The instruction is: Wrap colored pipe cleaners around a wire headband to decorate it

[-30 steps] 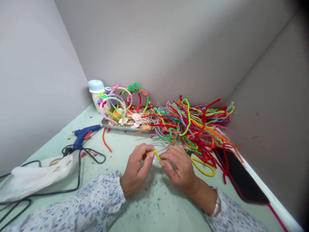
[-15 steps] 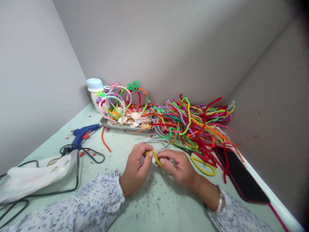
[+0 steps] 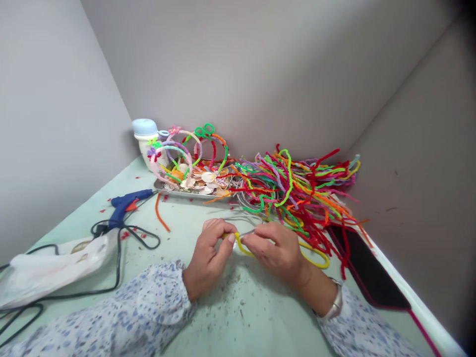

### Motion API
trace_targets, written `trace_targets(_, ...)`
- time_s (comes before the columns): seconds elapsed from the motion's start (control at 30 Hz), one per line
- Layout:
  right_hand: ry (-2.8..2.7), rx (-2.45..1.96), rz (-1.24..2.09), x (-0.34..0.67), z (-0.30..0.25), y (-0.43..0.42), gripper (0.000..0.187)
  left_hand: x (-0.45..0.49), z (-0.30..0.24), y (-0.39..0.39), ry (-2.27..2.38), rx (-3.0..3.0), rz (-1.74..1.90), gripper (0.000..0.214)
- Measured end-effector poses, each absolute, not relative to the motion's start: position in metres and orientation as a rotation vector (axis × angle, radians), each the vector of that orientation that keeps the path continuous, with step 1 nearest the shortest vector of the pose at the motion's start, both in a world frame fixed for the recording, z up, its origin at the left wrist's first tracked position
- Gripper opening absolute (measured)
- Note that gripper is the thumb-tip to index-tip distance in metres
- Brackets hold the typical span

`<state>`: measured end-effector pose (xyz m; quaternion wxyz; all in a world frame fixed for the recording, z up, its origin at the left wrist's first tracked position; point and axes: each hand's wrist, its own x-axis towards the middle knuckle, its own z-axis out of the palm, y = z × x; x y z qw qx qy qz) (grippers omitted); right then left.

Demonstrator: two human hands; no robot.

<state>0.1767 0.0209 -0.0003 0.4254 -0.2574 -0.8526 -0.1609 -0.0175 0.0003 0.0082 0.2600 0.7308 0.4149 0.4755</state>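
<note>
My left hand (image 3: pixel 211 253) is closed, pinching a yellow pipe cleaner (image 3: pixel 245 251) between thumb and index finger. The pipe cleaner bends down from those fingertips and passes beneath my right hand (image 3: pixel 278 250). That hand is closed too, with its fingertips close to the left ones, and seems to grip a thin grey wire (image 3: pixel 247 232) that runs between the hands. Its fingers partly hide the grip. Farther right, a loop of yellow pipe cleaner (image 3: pixel 320 265) lies on the table.
Behind the hands, a metal tray (image 3: pixel 186 194) holds shells and several decorated headbands (image 3: pixel 191 148). Right of it spreads a heap of coloured pipe cleaners (image 3: pixel 297 183), partly over a black tablet-like panel (image 3: pixel 375 277). A blue glue gun (image 3: pixel 122 208), its cable and a plastic bag (image 3: pixel 63 272) lie left.
My right hand has turned and its fingertips have moved off the yellow pipe cleaner up to the grey wire. The wire's loop looks pulled flatter. My left hand keeps its pinch.
</note>
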Motion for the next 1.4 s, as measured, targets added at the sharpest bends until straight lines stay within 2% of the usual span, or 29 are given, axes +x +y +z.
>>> trace_targets(0.37,-2.164,-0.589,-0.533,0.171,0.012,0.012,0.015,-0.016,0.009,-0.001,1.046,1.971,1.196,0.019)
trace_targets(1.4,-2.165,-0.557,-0.422,0.173,0.008,0.013,0.018,-0.014,0.013,0.000,1.176,2.014,1.236,0.012)
